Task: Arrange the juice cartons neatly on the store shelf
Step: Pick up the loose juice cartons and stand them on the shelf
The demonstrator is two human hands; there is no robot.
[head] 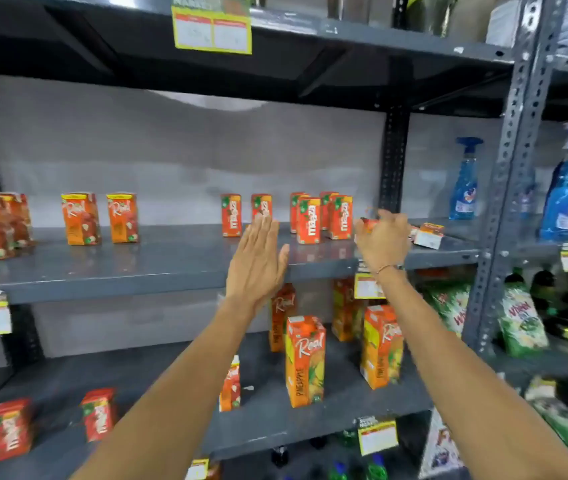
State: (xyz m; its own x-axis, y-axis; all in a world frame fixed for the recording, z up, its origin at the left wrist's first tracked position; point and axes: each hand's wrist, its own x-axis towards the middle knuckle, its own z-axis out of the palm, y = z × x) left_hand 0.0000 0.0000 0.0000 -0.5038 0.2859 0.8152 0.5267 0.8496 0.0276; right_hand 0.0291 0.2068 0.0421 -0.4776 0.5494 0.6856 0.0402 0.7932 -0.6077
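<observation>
Small red Maaza cartons (310,220) stand in a loose group on the middle grey shelf (137,271). Orange Real cartons (102,218) stand further left on the same shelf. My left hand (256,261) is raised flat at the shelf's front edge, fingers together, holding nothing. To the right of the Maaza group, my right hand (381,239) is curled around a small red carton (367,224), mostly hidden by the fingers. More small cartons (428,234) lie on their sides just right of that hand. Tall Real pineapple cartons (305,360) stand on the lower shelf (310,420).
A perforated grey upright (507,188) divides the bay from blue spray bottles (464,180) and green packets (521,320) on the right. Red small cartons (10,427) stand at the lower shelf's left. Yellow price tags (367,285) hang on shelf edges.
</observation>
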